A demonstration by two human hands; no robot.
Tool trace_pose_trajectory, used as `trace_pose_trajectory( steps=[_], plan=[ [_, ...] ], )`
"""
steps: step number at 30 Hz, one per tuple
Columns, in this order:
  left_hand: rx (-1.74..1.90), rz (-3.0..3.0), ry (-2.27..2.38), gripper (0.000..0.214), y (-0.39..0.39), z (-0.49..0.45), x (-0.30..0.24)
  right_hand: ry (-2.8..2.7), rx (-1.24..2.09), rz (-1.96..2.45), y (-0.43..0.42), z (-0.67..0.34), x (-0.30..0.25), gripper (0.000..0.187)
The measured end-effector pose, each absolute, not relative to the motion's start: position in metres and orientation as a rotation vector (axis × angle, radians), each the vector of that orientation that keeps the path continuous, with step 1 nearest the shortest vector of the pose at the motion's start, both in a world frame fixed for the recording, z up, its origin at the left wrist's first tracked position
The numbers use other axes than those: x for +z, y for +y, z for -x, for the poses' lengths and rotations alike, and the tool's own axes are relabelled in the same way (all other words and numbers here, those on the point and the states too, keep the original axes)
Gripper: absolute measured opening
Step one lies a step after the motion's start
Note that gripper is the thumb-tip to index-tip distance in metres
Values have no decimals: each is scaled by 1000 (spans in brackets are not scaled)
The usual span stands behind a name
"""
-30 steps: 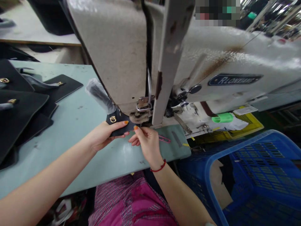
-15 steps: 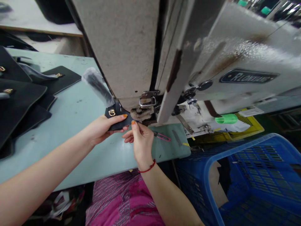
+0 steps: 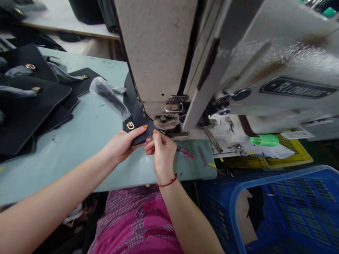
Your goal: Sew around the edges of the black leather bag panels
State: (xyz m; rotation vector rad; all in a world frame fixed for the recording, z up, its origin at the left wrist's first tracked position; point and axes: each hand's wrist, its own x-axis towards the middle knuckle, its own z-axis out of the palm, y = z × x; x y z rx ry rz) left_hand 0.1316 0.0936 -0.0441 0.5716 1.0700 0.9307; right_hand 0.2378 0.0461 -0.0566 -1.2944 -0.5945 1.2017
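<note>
My left hand (image 3: pixel 126 143) grips a black leather-like bag panel (image 3: pixel 137 106), thumb on top and fingers beneath. A gold buckle-like fitting (image 3: pixel 130 125) sits on the panel beside this thumb, and a plastic-wrapped strap (image 3: pixel 109 97) sticks out from it. My right hand (image 3: pixel 162 150) is closed in a pinch at the panel's near right edge; its curled fingers partly hide what lies between them. Both hands are just in front of the sewing machine's head (image 3: pixel 156 53), whose stitching area hides part of the panel. A pink-handled tool (image 3: pixel 186 153) lies on the table behind my right hand.
Several black panels (image 3: pixel 31 109) with gold fittings are piled at the left of the pale green table (image 3: pixel 79 155). A blue plastic basket (image 3: pixel 235 197) stands at the right, below a yellow crate (image 3: pixel 299 158). A green tube (image 3: pixel 265 140) rests by the machine.
The view has shifted, so the machine and table appear further right. More of the black panel shows left of the machine head. Both hands keep their holds at the panel.
</note>
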Motion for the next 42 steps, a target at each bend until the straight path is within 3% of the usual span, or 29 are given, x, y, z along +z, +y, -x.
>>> trace_pose_trajectory(
  steps=[15, 24, 29, 33, 37, 42],
  plan=[
    [1480, -241, 1112, 30, 19, -204, -47, -860, 1206, 1343, 42, -281, -48, 45],
    [1400, -445, 1235, 31, 2, -235, -50, -1126, 1033, 1448, 43, -302, -37, 50],
    [1302, -409, 1180, 35, -3, -236, -58, -1128, 1007, 1506, 24, -318, -47, 35],
    [912, -391, 1131, 37, -36, -208, -63, -1258, 612, 1767, -4, -348, -82, 26],
    [443, -975, 783, 20, -49, -146, -21, -1717, 164, 1996, -18, -377, -118, 27],
    [1088, -1771, 1252, 23, 57, -84, 58, -1931, -35, 1945, -16, -389, -130, 36]
  ],
)
